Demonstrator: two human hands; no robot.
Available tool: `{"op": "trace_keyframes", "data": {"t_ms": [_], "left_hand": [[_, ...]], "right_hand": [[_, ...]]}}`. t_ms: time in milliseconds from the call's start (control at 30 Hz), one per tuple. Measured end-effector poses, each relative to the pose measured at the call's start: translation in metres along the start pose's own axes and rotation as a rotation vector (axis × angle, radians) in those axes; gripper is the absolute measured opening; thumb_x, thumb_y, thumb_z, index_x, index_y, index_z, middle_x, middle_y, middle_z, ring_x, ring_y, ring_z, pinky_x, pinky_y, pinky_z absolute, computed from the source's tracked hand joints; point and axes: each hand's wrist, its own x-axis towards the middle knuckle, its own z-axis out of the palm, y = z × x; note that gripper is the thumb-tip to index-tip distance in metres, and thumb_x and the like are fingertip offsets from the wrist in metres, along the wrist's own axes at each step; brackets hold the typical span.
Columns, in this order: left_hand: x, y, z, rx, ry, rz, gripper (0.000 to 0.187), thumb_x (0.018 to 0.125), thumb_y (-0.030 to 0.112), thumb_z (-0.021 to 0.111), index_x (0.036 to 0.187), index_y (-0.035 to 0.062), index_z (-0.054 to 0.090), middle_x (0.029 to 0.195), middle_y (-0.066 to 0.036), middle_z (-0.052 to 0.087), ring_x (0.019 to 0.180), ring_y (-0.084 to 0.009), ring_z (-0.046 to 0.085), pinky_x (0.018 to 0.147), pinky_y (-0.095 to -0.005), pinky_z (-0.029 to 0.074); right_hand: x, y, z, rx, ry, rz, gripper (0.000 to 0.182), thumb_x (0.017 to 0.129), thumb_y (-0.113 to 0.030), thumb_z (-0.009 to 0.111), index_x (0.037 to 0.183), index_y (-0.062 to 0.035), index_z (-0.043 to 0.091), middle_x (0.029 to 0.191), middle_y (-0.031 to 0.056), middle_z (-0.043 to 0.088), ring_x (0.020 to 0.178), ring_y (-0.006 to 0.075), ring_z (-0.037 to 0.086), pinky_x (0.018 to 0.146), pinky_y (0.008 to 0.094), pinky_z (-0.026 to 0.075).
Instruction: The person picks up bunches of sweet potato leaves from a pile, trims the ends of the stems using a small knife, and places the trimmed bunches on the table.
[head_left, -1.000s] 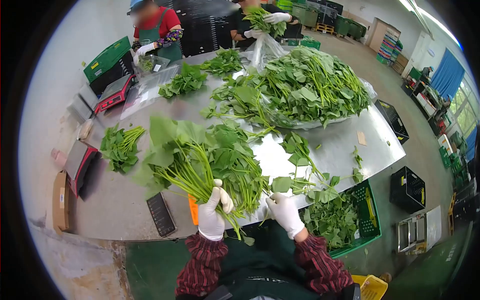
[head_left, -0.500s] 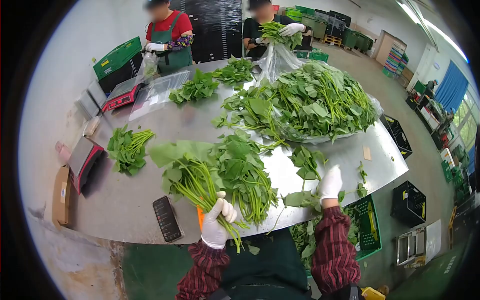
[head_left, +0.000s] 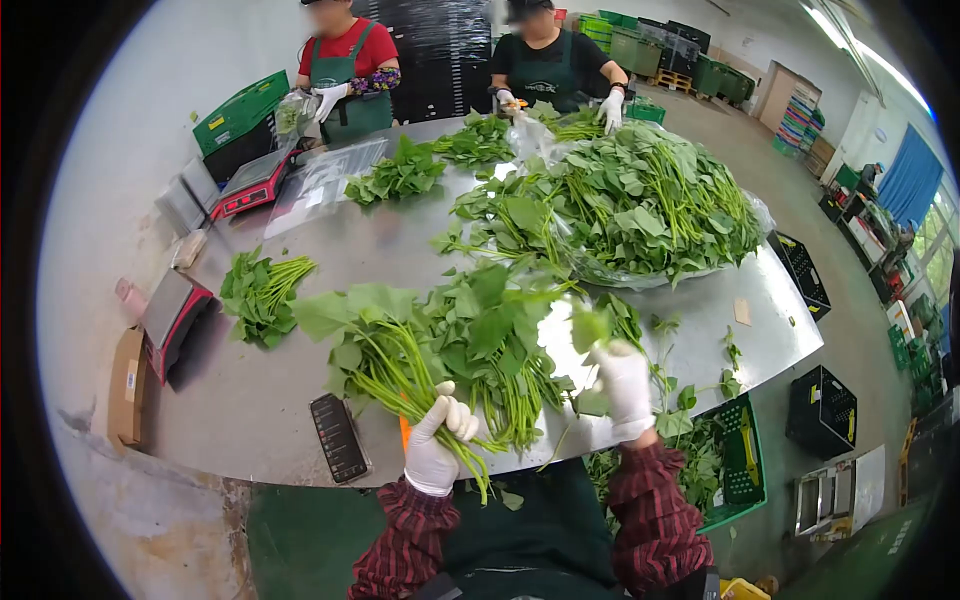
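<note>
My left hand (head_left: 438,440), in a white glove, is closed around the stems of a bunch of leafy greens (head_left: 385,345) that look like sweet potato leaves. The leaves point away from me and the stem ends hang past the table's near edge. My right hand (head_left: 625,390), also gloved and smeared by motion, is closed near a blurred leafy stem (head_left: 590,328) that seems to be in its fingers. Between the hands lies a pile of greens (head_left: 490,340) on the metal table. Loose leafy stems (head_left: 675,400) lie beside the right hand.
A large heap of greens (head_left: 660,205) fills the table's far right. A phone (head_left: 338,438), a small bunch (head_left: 262,295) and red scales (head_left: 175,320) are at left. A green crate (head_left: 742,465) stands below the right edge. Two co-workers stand across the table.
My right hand has moved up and left toward the pile, with a blurred leaf at its fingers. My left hand keeps its bunch. The far-right co-worker has lowered a bunch to the table.
</note>
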Motion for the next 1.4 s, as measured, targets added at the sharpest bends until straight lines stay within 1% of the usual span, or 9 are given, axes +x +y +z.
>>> {"op": "trace_keyframes", "data": {"t_ms": [100, 200, 467, 767, 867, 1000, 1133, 1233, 1400], "left_hand": [[0.004, -0.007, 0.005, 0.0, -0.004, 0.002, 0.017, 0.091, 0.014, 0.051, 0.106, 0.0052, 0.052, 0.06, 0.001, 0.035, 0.056, -0.0109, 0.033, 0.053, -0.0245, 0.03], [0.004, -0.018, 0.016, 0.024, -0.022, -0.011, 0.016, 0.091, 0.012, 0.052, 0.105, 0.005, 0.051, 0.063, 0.0, 0.037, 0.057, -0.0109, 0.034, 0.054, -0.0246, 0.031], [0.02, -0.043, 0.043, 0.345, 0.099, -0.113, 0.01, 0.084, 0.0, 0.058, 0.093, 0.0026, 0.055, 0.078, -0.007, 0.058, 0.063, -0.0138, 0.054, 0.055, -0.0242, 0.041], [0.041, -0.06, 0.051, 0.481, 0.026, -0.234, 0.013, 0.079, 0.001, 0.065, 0.088, 0.0034, 0.056, 0.077, -0.004, 0.058, 0.063, -0.0112, 0.054, 0.054, -0.0228, 0.041], [0.037, -0.061, 0.05, 0.495, 0.002, -0.274, 0.015, 0.078, 0.0, 0.063, 0.09, 0.0046, 0.055, 0.081, -0.004, 0.058, 0.067, -0.0121, 0.054, 0.056, -0.0236, 0.041], [0.03, -0.062, 0.048, 0.51, 0.021, -0.289, 0.016, 0.078, -0.001, 0.062, 0.091, 0.0038, 0.055, 0.084, -0.005, 0.06, 0.067, -0.0128, 0.055, 0.056, -0.0238, 0.042], [0.028, -0.065, 0.046, 0.538, -0.068, -0.352, 0.017, 0.078, 0.0, 0.063, 0.094, 0.0026, 0.056, 0.085, -0.006, 0.06, 0.067, -0.0123, 0.055, 0.056, -0.0237, 0.043], [0.024, -0.068, 0.052, 0.547, -0.077, -0.37, 0.015, 0.078, 0.001, 0.064, 0.092, 0.0022, 0.058, 0.079, -0.004, 0.059, 0.062, -0.0104, 0.053, 0.054, -0.0225, 0.042], [0.018, -0.072, 0.054, 0.715, -0.097, -0.332, 0.018, 0.077, 0.0, 0.065, 0.094, 0.003, 0.059, 0.082, -0.002, 0.06, 0.067, -0.0086, 0.053, 0.057, -0.0215, 0.041]], "right_hand": [[-0.011, -0.052, -0.01, 0.065, 0.1, -0.204, 0.017, 0.082, -0.014, 0.065, 0.086, 0.0001, 0.056, 0.063, 0.0009, 0.054, 0.046, 0.0053, 0.048, 0.044, 0.0217, 0.038], [-0.008, -0.029, -0.025, -0.245, -0.062, -0.06, 0.018, 0.082, -0.014, 0.065, 0.079, -0.0009, 0.052, 0.06, 0.0012, 0.051, 0.05, 0.0053, 0.047, 0.045, 0.0226, 0.039], [-0.046, 0.013, -0.009, -0.672, 0.088, -0.607, 0.019, 0.075, -0.01, 0.067, 0.072, -0.0034, 0.05, 0.063, 0.0145, 0.05, 0.056, 0.0327, 0.051, 0.05, 0.0374, 0.041], [-0.08, 0.021, -0.017, -1.235, -0.06, -0.836, 0.011, 0.074, -0.011, 0.066, 0.076, -0.0059, 0.056, 0.062, 0.0099, 0.05, 0.059, 0.0283, 0.054, 0.054, 0.0369, 0.044], [-0.074, 0.021, -0.021, -0.92, -0.214, -0.793, 0.017, 0.077, -0.017, 0.066, 0.08, -0.0023, 0.059, 0.06, 0.0103, 0.053, 0.052, 0.0227, 0.056, 0.05, 0.0333, 0.044], [-0.064, -0.002, -0.042, -0.409, -0.412, 0.05, 0.046, 0.086, -0.045, 0.056, 0.082, -0.0001, 0.064, 0.058, 0.0074, 0.059, 0.039, 0.0136, 0.053, 0.043, 0.026, 0.043], [-0.051, -0.018, -0.049, -0.24, -0.528, 0.083, 0.04, 0.089, -0.039, 0.055, 0.078, -0.0007, 0.063, 0.057, 0.0013, 0.057, 0.039, 0.0075, 0.049, 0.04, 0.0228, 0.039], [-0.055, -0.02, -0.034, -0.081, -0.223, 0.144, 0.023, 0.084, -0.022, 0.065, 0.077, -0.0001, 0.063, 0.055, -0.0013, 0.055, 0.045, 0.0028, 0.046, 0.041, 0.0197, 0.034], [-0.065, -0.029, -0.018, -0.313, -0.16, 0.026, 0.035, 0.082, -0.03, 0.067, 0.068, 0.0009, 0.057, 0.05, 0.003, 0.053, 0.044, 0.009, 0.05, 0.041, 0.0272, 0.038]]}}
